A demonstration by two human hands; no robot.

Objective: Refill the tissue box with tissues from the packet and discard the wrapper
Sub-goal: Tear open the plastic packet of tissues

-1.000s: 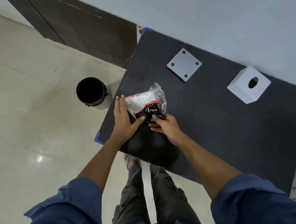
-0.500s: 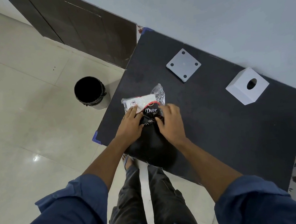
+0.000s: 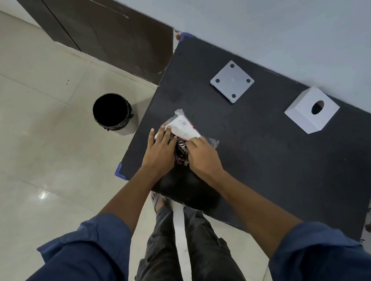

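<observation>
Near the table's front left corner, the packet point(image 3: 182, 132) lies on the black top under both my hands. My left hand point(image 3: 160, 149) presses on its left side, fingers closed down over the wrapper. My right hand point(image 3: 201, 153) grips its right side, fingers curled onto the plastic. Farther back sits the box's flat base point(image 3: 232, 81), and well to the right the white box point(image 3: 312, 113), hole up. Left of the table point(image 3: 278, 175), on the floor, stands a black bin point(image 3: 115, 113).

1 tissue pkt point(image 3: 184, 128), 1 tissue box point(image 3: 304, 117), 1 lid point(image 3: 232, 81), 1 bin point(image 3: 112, 113), 2 hands: left hand point(image 3: 159, 152), right hand point(image 3: 202, 156).
</observation>
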